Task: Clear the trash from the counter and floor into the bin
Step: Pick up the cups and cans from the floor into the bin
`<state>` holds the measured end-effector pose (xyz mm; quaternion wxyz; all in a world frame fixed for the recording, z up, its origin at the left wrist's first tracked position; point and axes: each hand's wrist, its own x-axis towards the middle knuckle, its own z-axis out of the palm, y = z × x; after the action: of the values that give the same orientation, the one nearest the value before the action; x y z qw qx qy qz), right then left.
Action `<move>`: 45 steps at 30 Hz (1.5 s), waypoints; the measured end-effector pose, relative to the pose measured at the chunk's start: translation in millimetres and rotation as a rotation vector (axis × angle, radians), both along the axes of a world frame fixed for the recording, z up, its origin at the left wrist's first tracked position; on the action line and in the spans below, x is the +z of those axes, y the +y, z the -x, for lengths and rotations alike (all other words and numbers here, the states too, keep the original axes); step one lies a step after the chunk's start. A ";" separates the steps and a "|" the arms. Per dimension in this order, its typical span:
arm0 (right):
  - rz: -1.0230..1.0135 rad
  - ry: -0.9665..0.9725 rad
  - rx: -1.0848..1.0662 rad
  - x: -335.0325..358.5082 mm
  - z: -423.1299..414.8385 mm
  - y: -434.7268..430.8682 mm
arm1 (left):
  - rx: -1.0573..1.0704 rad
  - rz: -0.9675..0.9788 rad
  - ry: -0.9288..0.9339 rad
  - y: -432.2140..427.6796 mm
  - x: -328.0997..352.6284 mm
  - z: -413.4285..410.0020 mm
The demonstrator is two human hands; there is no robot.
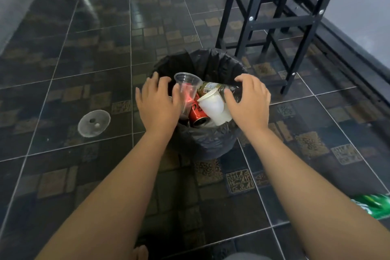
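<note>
Dark glossy tiled floor (84, 59), black metal frame (280, 23) standing on it at back R. Round bin (211, 139) w/ crinkly black plastic liner sitting on tiles mid-view, filling to rim. L hand (157, 105) and R hand (251, 101) hovering over it, fingers spread wide, loosely curved, gripping nothing. Lying jumbled inside: labelled clear bottle (213, 86), opaque white cup (213, 107), transparent cup (186, 84), red can (196, 115). Clear round lid (94, 123) lying on tiles to L; blurred green item (373, 205) showing at R edge.
</note>
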<state>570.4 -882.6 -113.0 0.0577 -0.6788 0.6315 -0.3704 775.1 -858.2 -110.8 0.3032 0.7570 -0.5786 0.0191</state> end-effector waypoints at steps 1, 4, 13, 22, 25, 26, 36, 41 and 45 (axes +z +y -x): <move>-0.063 0.004 -0.015 -0.3 3.0 -4.1 | 0.022 -0.036 0.033 -3.0 -0.7 -4.7; -0.332 0.001 -0.019 -1.6 9.6 -13.6 | 0.056 -0.197 0.241 -7.7 -2.0 -14.2; -0.498 -0.455 0.036 0.4 11.8 -21.9 | 0.125 -0.095 0.816 -11.7 -14.2 -18.8; -0.413 -0.747 0.004 -11.0 31.9 6.2 | 0.032 -0.041 0.822 5.7 -7.6 4.2; -0.390 -0.811 -0.077 -10.4 55.1 21.1 | -0.018 -0.050 0.810 4.9 -2.8 29.2; -0.381 -0.821 -0.096 -11.3 62.3 24.8 | -0.037 -0.058 0.820 5.0 -1.4 36.7; -0.251 -0.809 -0.382 2.0 184.2 65.5 | -0.334 -0.193 0.934 -16.0 -10.5 163.9; -0.214 -0.780 -0.517 1.4 226.8 66.4 | -0.463 -0.243 0.962 -39.2 -13.6 212.7; -0.236 -0.742 -0.601 -4.4 240.6 60.3 | -0.523 -0.280 0.870 -64.3 -15.9 234.2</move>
<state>329.8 -822.4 -117.3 0.2459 -0.2778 0.7738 -0.5134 540.9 -922.5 -126.6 0.4061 0.5586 -0.5656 -0.4507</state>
